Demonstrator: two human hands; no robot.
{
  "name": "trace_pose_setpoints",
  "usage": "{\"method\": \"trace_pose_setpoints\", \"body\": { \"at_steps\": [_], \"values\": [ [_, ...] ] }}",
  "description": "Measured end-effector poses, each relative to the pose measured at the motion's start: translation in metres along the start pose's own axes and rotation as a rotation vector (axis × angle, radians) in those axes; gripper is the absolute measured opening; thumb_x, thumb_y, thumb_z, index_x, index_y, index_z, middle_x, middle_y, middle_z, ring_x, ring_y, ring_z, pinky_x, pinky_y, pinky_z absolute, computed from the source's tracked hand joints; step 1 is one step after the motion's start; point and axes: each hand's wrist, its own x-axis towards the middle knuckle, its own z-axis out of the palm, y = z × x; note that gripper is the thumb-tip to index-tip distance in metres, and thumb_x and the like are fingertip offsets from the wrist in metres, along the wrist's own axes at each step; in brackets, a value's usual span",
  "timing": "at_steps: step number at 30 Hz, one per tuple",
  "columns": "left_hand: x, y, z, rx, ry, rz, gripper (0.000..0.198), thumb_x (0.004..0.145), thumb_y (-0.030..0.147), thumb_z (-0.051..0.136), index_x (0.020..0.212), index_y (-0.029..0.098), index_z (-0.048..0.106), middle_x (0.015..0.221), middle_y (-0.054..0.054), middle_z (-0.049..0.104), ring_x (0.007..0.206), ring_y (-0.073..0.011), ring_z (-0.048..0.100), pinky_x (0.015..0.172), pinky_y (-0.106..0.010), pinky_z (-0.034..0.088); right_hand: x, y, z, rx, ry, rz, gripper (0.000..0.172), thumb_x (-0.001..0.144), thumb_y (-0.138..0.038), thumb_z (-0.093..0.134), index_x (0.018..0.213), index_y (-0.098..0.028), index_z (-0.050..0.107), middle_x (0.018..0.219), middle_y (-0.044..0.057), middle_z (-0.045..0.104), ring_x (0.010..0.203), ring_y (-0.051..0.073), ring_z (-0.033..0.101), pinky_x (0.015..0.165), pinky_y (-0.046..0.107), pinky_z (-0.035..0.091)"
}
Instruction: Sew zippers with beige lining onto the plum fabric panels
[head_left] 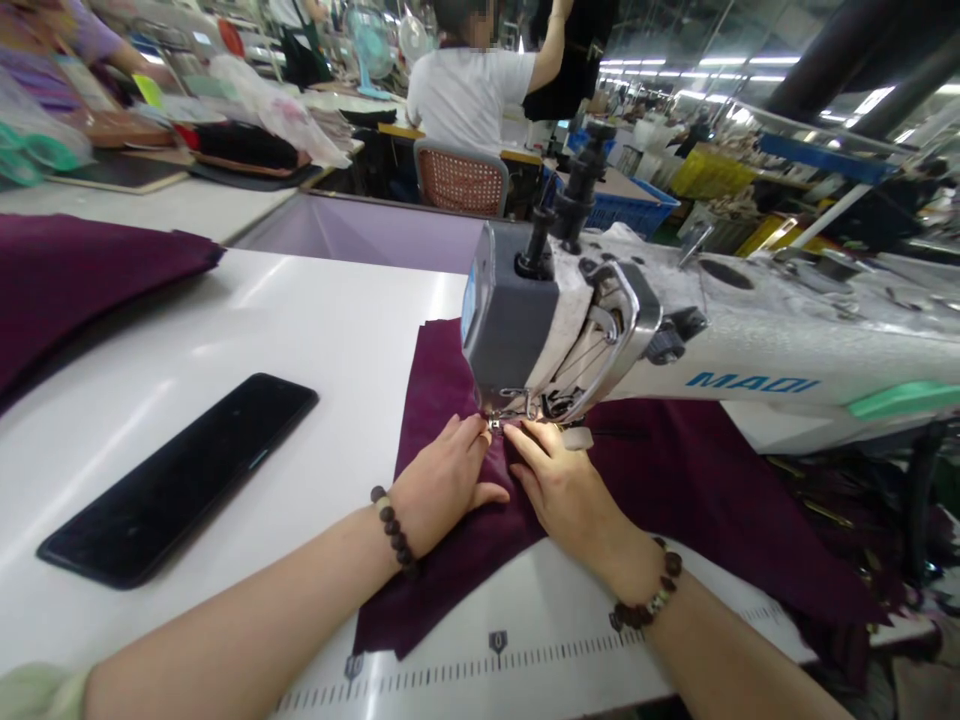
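Note:
A dark purple fabric piece [450, 590] lies under the head of a white sewing machine [750, 350]. My left hand [450, 485] rests flat on the cloth, fingertips just left of the presser foot [495, 425] and thumb stretched to the right. On the other side of the foot, my right hand [566, 490] presses the cloth with its fingers spread. Neither hand grips anything. Both wrists carry a beaded bracelet. The needle's tip is too small to make out.
To the left lies a black phone [184, 475] on the white table [330, 320], with a stack of purple fabric [82, 285] behind it. A ruler scale [499, 645] runs along the front edge. A person in a white shirt [469, 95] sits beyond the table.

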Motion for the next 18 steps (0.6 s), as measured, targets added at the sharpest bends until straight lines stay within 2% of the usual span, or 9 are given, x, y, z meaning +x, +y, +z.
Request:
{"method": "trace_pose_setpoints", "body": {
  "at_steps": [7,18],
  "values": [
    [0.0,-0.0011,-0.0007,-0.018,-0.02,-0.008,0.059,0.065,0.046,0.068,0.1,0.001,0.054,0.105,-0.016,0.055,0.102,-0.0263,0.053,0.093,-0.035,0.043,0.0014,-0.0009,0.0,-0.017,-0.024,0.022,0.04,0.086,-0.015,0.043,0.126,-0.017,0.044,0.126,0.01,0.045,0.116,0.024,0.041,0.098,0.048,0.035],
    [0.0015,-0.0016,-0.0007,-0.005,-0.039,-0.01,0.06,0.064,0.048,0.068,0.099,0.001,0.056,0.105,-0.017,0.055,0.103,-0.0271,0.052,0.095,-0.036,0.041,0.0016,0.0002,0.001,-0.015,-0.036,0.003,0.04,0.088,-0.016,0.039,0.128,-0.016,0.042,0.125,0.01,0.046,0.118,0.024,0.039,0.1,0.049,0.032]
  ]
}}
